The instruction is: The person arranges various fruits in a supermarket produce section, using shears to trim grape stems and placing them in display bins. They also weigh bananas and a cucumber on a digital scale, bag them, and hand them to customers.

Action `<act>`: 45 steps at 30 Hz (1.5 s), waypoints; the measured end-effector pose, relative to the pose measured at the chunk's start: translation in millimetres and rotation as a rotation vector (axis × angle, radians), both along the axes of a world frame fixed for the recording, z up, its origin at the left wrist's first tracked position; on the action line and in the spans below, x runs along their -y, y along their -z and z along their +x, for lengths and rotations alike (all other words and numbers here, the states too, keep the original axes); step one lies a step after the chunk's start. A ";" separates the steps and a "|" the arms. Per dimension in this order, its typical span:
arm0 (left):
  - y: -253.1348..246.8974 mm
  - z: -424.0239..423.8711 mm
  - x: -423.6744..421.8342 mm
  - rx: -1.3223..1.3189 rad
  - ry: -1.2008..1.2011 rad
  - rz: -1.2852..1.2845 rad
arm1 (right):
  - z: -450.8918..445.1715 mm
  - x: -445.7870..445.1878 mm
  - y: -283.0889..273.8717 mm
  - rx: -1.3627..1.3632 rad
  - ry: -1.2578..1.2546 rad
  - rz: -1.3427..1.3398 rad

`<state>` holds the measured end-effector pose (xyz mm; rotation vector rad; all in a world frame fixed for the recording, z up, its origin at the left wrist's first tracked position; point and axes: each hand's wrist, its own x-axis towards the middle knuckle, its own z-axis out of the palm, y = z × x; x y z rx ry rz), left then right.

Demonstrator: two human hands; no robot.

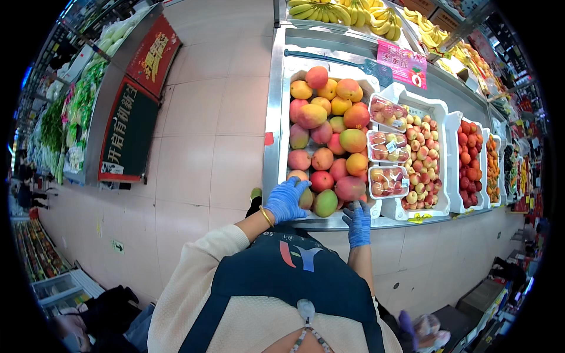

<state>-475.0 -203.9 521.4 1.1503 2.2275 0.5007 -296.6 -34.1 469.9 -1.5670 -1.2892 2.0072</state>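
Red, orange and green mangoes fill a large white crate before me. My left hand, in a blue glove, rests at the crate's near left corner, touching a mango; whether it grips it cannot be told. A green mango lies just right of those fingers. My right hand, in a blue and grey glove, is at the near edge, its fingertips beside a dark red mango; no fruit shows in it. Three film-wrapped fruit trays are stacked in a column to the right.
White foam crates of small nectarines or peaches, red fruit and orange fruit continue rightward. Bananas lie behind. A metal rim edges the stand. Leafy vegetables are across the aisle. A person is at lower left.
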 end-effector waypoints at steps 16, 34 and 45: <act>34.5 -90.5 -72.5 0.051 -0.160 0.435 | -64.9 -10.2 40.3 -0.097 0.459 -0.091; 57.2 -101.4 -87.3 0.302 -0.427 0.345 | -2.9 5.1 -40.0 -0.587 0.309 -0.363; 69.1 -93.1 -55.7 -0.027 -0.435 0.448 | -100.1 -14.2 -40.0 -0.198 -0.055 -0.092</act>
